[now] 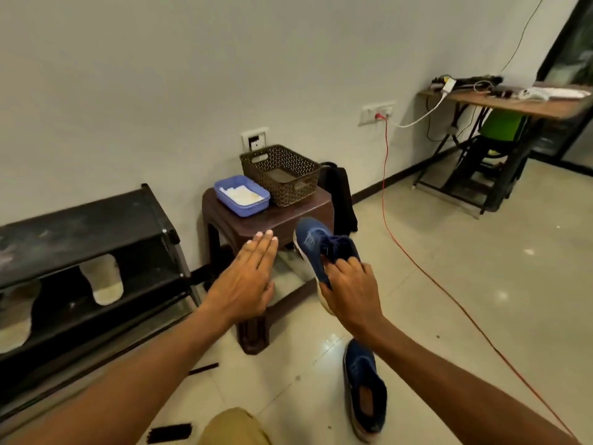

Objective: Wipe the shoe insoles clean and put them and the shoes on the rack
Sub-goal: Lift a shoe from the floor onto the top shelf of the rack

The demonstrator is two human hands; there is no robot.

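Two shoes, one clutched in right grip, left grip flat, empty, two insoles on rack

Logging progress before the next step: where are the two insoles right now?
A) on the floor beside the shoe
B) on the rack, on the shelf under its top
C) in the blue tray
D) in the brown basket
B: both pale insoles lie on the shelf under the top of the black rack. The right hand grips one blue shoe, and the other shoe sits on the floor.
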